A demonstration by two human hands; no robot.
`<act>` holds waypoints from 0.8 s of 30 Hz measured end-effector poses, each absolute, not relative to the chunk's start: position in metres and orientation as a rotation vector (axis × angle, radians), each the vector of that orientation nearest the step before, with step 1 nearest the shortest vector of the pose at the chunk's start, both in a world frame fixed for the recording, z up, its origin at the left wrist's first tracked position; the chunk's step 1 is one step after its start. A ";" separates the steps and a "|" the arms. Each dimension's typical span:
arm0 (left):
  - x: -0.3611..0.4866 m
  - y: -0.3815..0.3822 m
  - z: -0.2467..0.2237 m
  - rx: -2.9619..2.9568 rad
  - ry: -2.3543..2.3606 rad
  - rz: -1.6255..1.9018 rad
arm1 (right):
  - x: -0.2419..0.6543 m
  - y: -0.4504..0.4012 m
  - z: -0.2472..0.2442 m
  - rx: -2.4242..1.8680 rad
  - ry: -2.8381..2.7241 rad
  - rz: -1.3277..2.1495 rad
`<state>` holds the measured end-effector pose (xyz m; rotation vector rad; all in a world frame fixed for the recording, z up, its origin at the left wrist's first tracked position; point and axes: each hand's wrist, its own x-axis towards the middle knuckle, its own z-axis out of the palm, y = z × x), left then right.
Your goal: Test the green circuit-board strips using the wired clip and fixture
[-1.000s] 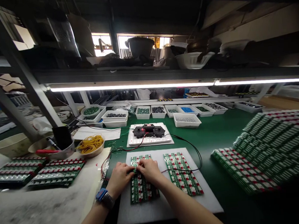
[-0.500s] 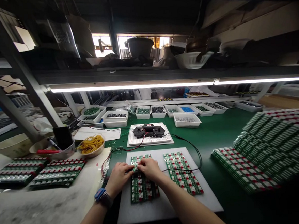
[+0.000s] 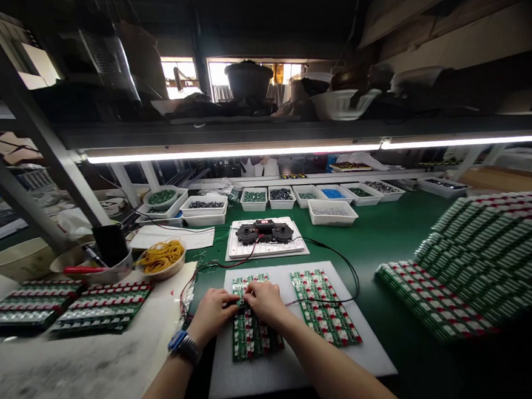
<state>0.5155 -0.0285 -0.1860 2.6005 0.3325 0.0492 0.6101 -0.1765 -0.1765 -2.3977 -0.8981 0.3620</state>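
My left hand and my right hand meet above the top end of a panel of green circuit boards with red-and-white parts. Between their fingertips is a small green piece, mostly hidden by my fingers. The panel lies on a white foam pad, beside a second matching panel. A thin black wire runs from under my right hand across that second panel. My left wrist wears a watch with a blue part.
A black fixture on a white plate stands beyond the pad, with red and black wires trailing from it. White trays of components line the back. A bowl of yellow rubber bands and board panels are at left; tall board stacks are at right.
The small green piece now shows between my fingertips, having been hidden in the oldest frame. My hands have shifted only slightly, and the whole view has moved a little.
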 end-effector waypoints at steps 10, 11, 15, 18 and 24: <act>0.515 -0.029 -0.188 2.595 0.309 0.050 | 0.602 -0.173 -0.177 -2.420 -0.853 0.256; 0.515 -0.029 -0.188 2.598 0.309 0.056 | 0.601 -0.172 -0.176 -2.422 -0.849 0.256; 0.515 -0.030 -0.187 2.605 0.318 0.052 | 0.603 -0.175 -0.175 -2.408 -0.890 0.294; 0.515 -0.030 -0.186 2.601 0.325 0.060 | 0.605 -0.177 -0.176 -2.402 -0.901 0.292; 0.514 -0.030 -0.185 2.596 0.311 0.057 | 0.605 -0.175 -0.180 -2.418 -0.871 0.301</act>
